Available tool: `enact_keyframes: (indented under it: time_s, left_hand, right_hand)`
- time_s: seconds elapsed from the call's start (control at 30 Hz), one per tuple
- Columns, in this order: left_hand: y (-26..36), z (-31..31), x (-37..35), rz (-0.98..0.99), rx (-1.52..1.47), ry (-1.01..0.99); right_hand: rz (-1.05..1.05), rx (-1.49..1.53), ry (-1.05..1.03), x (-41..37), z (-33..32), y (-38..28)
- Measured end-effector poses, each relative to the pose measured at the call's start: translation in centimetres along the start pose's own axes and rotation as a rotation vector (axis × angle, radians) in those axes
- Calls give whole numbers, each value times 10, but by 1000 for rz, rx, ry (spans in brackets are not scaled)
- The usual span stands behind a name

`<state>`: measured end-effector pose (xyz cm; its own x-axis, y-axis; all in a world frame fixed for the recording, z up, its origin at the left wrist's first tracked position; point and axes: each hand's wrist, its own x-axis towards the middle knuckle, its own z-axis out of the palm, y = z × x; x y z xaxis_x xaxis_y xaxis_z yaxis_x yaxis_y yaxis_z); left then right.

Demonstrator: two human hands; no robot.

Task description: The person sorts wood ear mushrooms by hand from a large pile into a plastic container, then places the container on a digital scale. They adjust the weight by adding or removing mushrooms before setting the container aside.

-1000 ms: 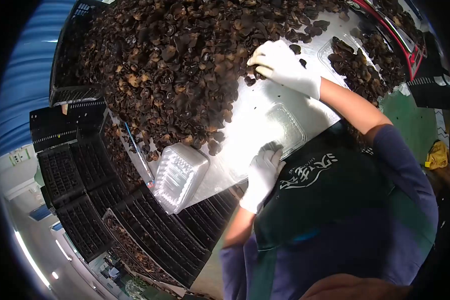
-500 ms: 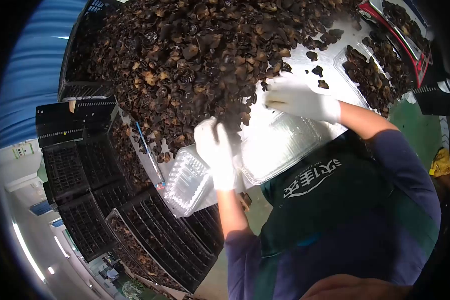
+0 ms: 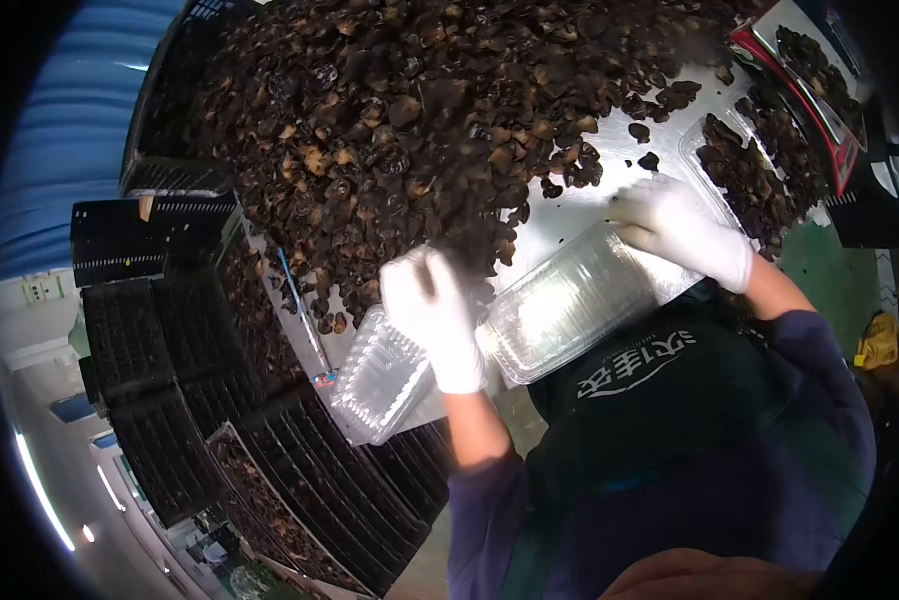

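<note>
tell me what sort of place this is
Probably a food sorting or packing room: a big heap of dark, mushroom-like pieces spread over a metal-looking table, clear plastic trays at its edge, and black crates grouped beside it.

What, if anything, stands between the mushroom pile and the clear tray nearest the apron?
Nothing visible blocks the way; bare metal tabletop shows between mushroom pile and clear tray. The left hand and right hand are at opposite sides.

Left hand (image 3: 432,312) curled, right hand (image 3: 675,226) partly bent; both gloved, apart.
</note>
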<state>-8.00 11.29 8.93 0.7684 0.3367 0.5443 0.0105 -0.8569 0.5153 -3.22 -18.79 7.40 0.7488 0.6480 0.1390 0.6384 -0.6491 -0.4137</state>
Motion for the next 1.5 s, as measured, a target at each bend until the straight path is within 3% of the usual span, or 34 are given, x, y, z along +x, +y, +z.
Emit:
enact_keyframes:
  time_s: [0.03, 0.1, 0.2, 0.3, 0.33, 0.4, 0.47, 0.53, 0.57, 0.6, 0.7, 0.8, 0.83, 0.87, 0.9, 0.93, 0.97, 1.0, 1.03, 1.07, 1.1, 1.17, 1.2, 1.23, 1.27, 1.3, 1.4, 1.43, 1.5]
  left_hand:
    - [3, -3, -16, 36, -34, -60]
    - [11, -5, -53, 82, -59, -229]
    - [8, 11, -108, 107, -90, -537]
    - [11, 8, -115, 111, -133, -592]
    - [9, 5, -113, 107, -132, -592]
    - [1, 0, -100, 61, -190, -396]
    - [-3, -7, -70, 42, -42, -370]
    - [-13, 6, -41, 61, -49, -202]
    - [-17, 14, -29, -26, 114, -249]
    - [-20, 24, -16, 126, 288, -157]
    - [-30, 44, 8, 117, 448, -248]
    - [-37, 49, 15, 191, 492, -316]
    - [-35, 45, 15, 162, 438, -278]
    - [-32, 40, 14, 132, 385, -239]
    - [-24, 32, 11, 104, 344, -196]
    - [-18, 23, 6, 100, 347, -198]
    - [-13, 15, 0, 102, 221, -191]
    - [-10, 7, -10, 104, 95, -183]
    - [-8, 2, -23, 50, 4, -228]
    - [-4, -3, -36, -2, -88, -272]
    - [3, -8, -45, 102, -66, -280]
    - [3, -11, -73, 24, -121, -490]
    - [3, -11, -82, 18, -160, -580]
    - [3, -10, -89, 18, -156, -577]
    - [3, -9, -95, -7, -162, -619]
    - [2, -10, -95, -30, -168, -660]
    - [1, -22, -86, -23, -91, -525]
    - [-5, -21, -83, -7, -63, -489]
    - [-5, -25, -70, -10, -49, -454]
  right_hand:
    - [-95, 201, 200, 28, 18, -6]
    - [-154, 222, 290, 82, 48, -22]
    - [-198, 158, 256, 139, 75, -45]
    - [-131, 21, 52, 170, 93, -50]
    - [-81, 10, -25, 175, 94, -48]
    - [-77, 413, 308, 166, 107, -26]
    - [194, 825, 207, 152, 76, -29]
    - [210, 1145, 127, 139, 75, -10]
    - [259, 1188, 121, 131, 76, -4]
    - [307, 1230, 116, 125, 72, -2]
    - [311, 1289, 109, 107, 62, 0]
    - [329, 1085, -14, 88, 48, -6]
    - [18, 1052, 117, 85, 54, -12]
    - [210, 1066, -177, 64, 46, -12]
    - [322, 885, -412, 55, 25, -26]
    - [42, 738, -401, 41, 40, -21]
    - [-102, 518, -421, 29, 48, -18]
    - [-243, 296, -436, 24, 50, -19]
    - [-245, 296, -440, 28, 48, -22]
    - [-221, 256, -367, 39, 44, -29]
    - [-198, 215, -294, 51, 42, -37]
    - [-237, 251, -25, 89, 61, -44]
    - [-131, 240, -6, 115, 62, -58]
    - [-216, 151, 199, 137, 86, -56]
    - [-72, -51, -14, 171, 99, -63]
    - [-72, -83, 97, 186, 103, -68]
    - [-98, -253, -94, 214, 111, -67]
    - [-100, -257, -88, 212, 113, -66]
    - [-186, 33, 242, 196, 113, -55]
